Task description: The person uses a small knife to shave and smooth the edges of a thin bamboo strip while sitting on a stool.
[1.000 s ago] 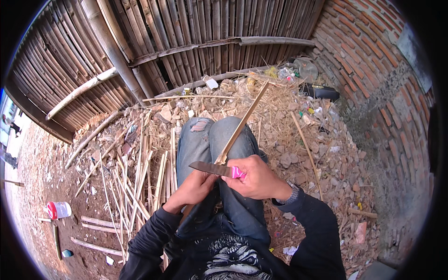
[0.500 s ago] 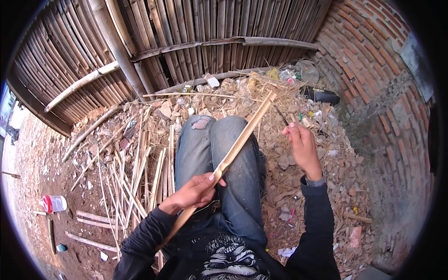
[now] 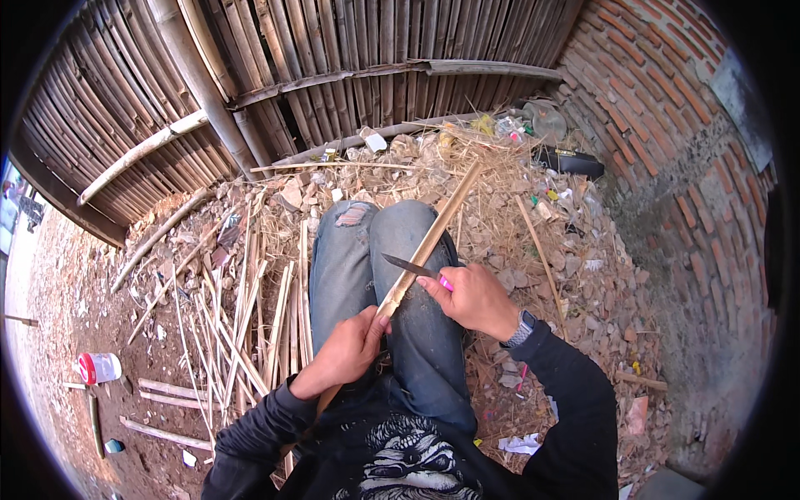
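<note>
My left hand (image 3: pixel 348 348) is closed around a split bamboo strip (image 3: pixel 440 229). The strip slants up and to the right across my jeans (image 3: pixel 340 250), its lower end passing under my left forearm. My right hand (image 3: pixel 477 298) grips a knife by its pink handle (image 3: pixel 446 283), which shows only in part. The dark knife blade (image 3: pixel 408 266) points left and crosses the strip above my left hand; whether its edge touches the bamboo I cannot tell.
Several cut bamboo strips (image 3: pixel 279 321) lie in a pile at left. A thin strip (image 3: pixel 542 258) rests on rubble at right. Further left stands a white tub with a red lid (image 3: pixel 98 367). A bamboo wall (image 3: pixel 350 42) rises ahead, a brick wall (image 3: pixel 658 125) at right.
My right hand has swung left and down, bringing the knife across the bamboo strip. Where that hand was, a thin strip now shows on the ground. My left hand keeps its hold.
</note>
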`<state>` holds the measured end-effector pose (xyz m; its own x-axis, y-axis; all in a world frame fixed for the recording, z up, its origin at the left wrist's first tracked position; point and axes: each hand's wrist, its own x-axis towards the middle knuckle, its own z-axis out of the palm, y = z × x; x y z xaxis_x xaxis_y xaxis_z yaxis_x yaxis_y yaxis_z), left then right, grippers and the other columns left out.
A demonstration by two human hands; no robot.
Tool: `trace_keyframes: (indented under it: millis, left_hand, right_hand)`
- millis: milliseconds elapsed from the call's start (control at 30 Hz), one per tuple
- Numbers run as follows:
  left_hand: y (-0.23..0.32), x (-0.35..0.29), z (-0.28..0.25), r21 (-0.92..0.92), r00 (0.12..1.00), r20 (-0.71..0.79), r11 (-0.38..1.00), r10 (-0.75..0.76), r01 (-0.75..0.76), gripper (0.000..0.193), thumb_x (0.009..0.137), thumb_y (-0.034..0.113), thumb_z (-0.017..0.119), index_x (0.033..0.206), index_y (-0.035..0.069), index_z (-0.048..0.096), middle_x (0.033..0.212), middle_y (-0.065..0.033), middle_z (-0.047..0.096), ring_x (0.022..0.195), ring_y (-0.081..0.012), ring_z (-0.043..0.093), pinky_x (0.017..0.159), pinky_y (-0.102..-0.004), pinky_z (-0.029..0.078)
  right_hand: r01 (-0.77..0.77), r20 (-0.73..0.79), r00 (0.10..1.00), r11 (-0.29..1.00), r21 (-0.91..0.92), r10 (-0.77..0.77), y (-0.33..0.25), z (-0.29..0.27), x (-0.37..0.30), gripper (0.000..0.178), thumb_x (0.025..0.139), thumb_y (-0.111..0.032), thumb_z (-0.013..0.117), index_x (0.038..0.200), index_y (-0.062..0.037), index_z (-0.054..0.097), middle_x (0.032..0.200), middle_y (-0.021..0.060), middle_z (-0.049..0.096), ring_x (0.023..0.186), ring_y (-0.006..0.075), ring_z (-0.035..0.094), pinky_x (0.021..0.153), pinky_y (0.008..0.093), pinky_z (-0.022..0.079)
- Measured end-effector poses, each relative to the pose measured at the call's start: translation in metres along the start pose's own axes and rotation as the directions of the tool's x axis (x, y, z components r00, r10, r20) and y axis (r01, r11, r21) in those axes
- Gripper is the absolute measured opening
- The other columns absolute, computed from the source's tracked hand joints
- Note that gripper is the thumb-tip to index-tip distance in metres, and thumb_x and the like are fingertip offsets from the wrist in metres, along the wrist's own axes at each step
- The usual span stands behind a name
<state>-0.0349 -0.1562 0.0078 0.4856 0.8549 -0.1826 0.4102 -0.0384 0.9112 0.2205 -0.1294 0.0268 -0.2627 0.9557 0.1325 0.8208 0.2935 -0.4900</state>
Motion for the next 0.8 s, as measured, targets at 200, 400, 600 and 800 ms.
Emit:
trace_keyframes:
  millis: [200,400,600,800]
  left_hand:
    - [-0.001,-0.027,-0.003,0.078,1.0,-0.01,0.997,0.014,-0.013,0.033,0.113,0.028,0.044,0.096,0.004,0.06,0.057,-0.0025,0.053,0.051,-0.0141,0.053,0.054,-0.033,0.043]
    - [-0.017,-0.035,-0.001,0.025,0.999,-0.014,0.999,0.029,-0.028,0.034,0.112,0.028,0.045,0.094,0.003,0.06,0.057,-0.0024,0.052,0.051,-0.0139,0.053,0.054,-0.0334,0.043]
    - [-0.001,-0.008,0.002,0.084,0.997,-0.045,0.994,0.067,-0.063,0.034,0.112,0.028,0.045,0.094,0.003,0.06,0.058,-0.0041,0.054,0.052,-0.0155,0.055,0.055,-0.0347,0.043]
    - [-0.005,-0.031,0.005,0.133,0.998,-0.063,0.991,0.013,-0.005,0.032,0.112,0.026,0.046,0.095,0.002,0.059,0.06,-0.0098,0.056,0.054,-0.0238,0.059,0.056,-0.0385,0.045]
  right_hand:
    - [-0.351,-0.284,0.913,0.92,-0.177,0.293,0.106,-0.052,0.04,0.066,0.105,-0.052,0.051,0.069,0.0013,0.066,0.06,0.0268,0.06,0.059,0.0446,0.064,0.058,0.0544,0.049]
    - [-0.357,-0.391,0.872,0.93,-0.093,0.295,0.132,-0.073,0.036,0.066,0.107,-0.05,0.049,0.07,0.0036,0.064,0.059,0.0274,0.057,0.057,0.0434,0.063,0.055,0.0524,0.044]
    - [-0.058,0.075,0.995,0.997,-0.048,0.062,-0.017,-0.018,-0.003,0.06,0.103,-0.049,0.055,0.068,-0.0014,0.063,0.057,0.0243,0.059,0.057,0.044,0.064,0.054,0.0538,0.05]
    - [-0.158,-0.118,0.983,0.979,-0.125,0.144,0.025,-0.014,0.017,0.062,0.105,-0.052,0.051,0.075,-0.0008,0.066,0.057,0.0236,0.06,0.058,0.0444,0.065,0.054,0.0538,0.051]
